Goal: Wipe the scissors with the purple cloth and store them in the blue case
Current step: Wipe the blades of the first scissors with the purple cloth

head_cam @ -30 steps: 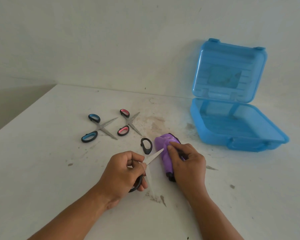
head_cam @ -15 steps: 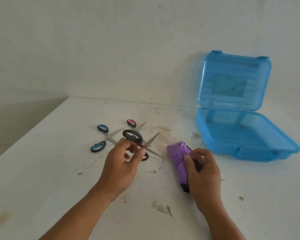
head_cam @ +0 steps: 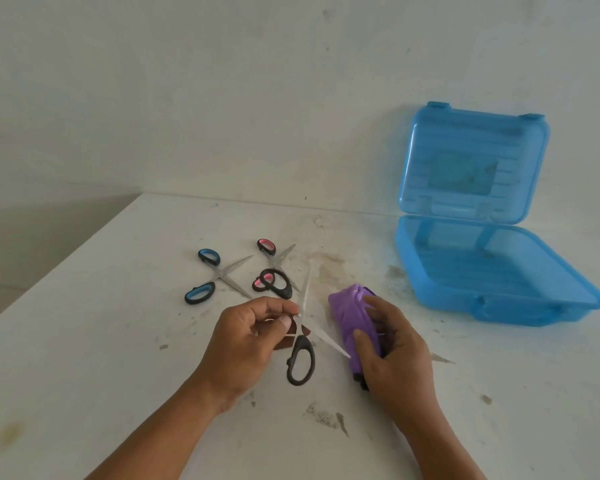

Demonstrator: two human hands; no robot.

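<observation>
One splayed black-looped scissors (head_cam: 302,342) pinched in left fingers (head_cam: 277,305); right fingers (head_cam: 361,338) clutch bunched purple cloth (head_cam: 347,306).

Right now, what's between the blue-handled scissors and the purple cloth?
Head view: the pink-handled scissors lying on the table, then the open black-handled scissors, pinched near the pivot by the left hand.

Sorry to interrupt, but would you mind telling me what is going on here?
A person is wiping scissors. The left hand pinches the open black-handled scissors near the pivot, while the right hand grips the purple cloth against one blade tip. Blue-handled scissors and pink-handled scissors lie on the table behind. The blue case stands open, with no scissors inside.
</observation>
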